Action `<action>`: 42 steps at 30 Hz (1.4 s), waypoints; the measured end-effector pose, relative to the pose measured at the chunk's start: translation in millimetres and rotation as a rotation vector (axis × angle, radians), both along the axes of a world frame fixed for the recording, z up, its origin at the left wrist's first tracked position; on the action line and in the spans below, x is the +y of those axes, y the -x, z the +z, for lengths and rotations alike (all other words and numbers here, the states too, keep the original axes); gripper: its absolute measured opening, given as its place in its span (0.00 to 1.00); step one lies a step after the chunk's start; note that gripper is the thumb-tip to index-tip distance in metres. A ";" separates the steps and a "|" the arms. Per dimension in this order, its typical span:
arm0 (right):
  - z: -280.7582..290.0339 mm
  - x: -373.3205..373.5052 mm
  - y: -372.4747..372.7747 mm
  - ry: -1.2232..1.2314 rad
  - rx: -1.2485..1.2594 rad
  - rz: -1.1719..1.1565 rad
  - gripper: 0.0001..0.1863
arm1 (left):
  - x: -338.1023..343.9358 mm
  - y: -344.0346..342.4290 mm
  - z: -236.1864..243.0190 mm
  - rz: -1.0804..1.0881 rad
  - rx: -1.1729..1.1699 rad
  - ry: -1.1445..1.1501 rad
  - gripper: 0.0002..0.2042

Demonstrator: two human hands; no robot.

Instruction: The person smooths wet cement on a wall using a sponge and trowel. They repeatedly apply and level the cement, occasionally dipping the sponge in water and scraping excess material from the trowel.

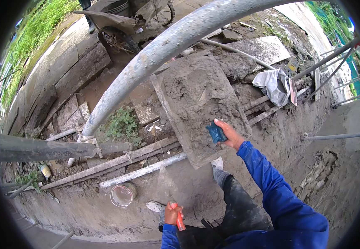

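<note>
Over the near part of the grey wet mortar [200, 91], my right hand [232, 136] is holding a small dark-blue block [215, 132]. The fingers of this hand are bending partly around it, and the block is filling the space between them. Whether it is touching the mortar or hanging slightly above, I am not able to tell. The mortar is lying in a thick, uneven heap on a rectangular board [197, 161], whose near corner is pointing toward my legs.

Lower down and to the left, my left hand [172, 214] is gripping an orange-red bar [180, 223]; its fingers are closing around the bar, and one end is coming out below them. A round bucket [123, 196] is standing on the ground to the left of this hand. Beyond the board, to the right, a white sack [274, 86] is lying crumpled, and a curved grey pipe [146, 62] is passing across the view.
</note>
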State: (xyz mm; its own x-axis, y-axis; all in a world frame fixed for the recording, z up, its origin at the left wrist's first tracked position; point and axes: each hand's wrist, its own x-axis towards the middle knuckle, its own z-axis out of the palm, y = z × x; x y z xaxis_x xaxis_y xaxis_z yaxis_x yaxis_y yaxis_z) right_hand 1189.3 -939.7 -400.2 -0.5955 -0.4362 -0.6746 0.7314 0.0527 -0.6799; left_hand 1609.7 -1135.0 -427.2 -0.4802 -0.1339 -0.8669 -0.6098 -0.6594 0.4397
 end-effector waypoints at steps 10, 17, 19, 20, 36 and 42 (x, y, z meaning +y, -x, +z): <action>2.4 37.5 70.2 -0.196 0.218 0.075 0.38 | 57.8 155.7 -5.5 -0.079 0.088 0.139 0.16; -51.9 53.9 84.6 -0.256 0.357 -0.134 0.47 | 82.7 180.1 -47.6 -0.262 0.006 0.192 0.19; -56.4 76.1 61.7 -0.175 0.200 -0.231 0.48 | 78.5 155.2 -81.6 -0.390 -0.032 0.287 0.18; -54.3 87.8 49.6 -0.137 0.129 -0.281 0.48 | 79.6 152.6 -88.4 -0.456 -0.043 0.331 0.17; -71.6 247.3 -31.8 0.000 -0.271 -0.521 0.27 | 194.2 404.1 -155.1 -0.136 -0.048 -0.436 0.04; -72.8 240.0 -1.9 0.027 -0.297 -0.547 0.32 | 173.0 416.0 -100.1 -0.264 -0.011 -0.078 0.05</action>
State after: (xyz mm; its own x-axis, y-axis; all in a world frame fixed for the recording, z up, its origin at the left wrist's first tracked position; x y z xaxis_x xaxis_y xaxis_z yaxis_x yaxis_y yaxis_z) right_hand 1191.2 -699.7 -473.0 -0.5267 -0.1405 -0.8384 0.8056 -0.3975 -0.4394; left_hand 1193.7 -962.0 -527.2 -0.4802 0.0623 -0.8750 -0.7695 -0.5086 0.3861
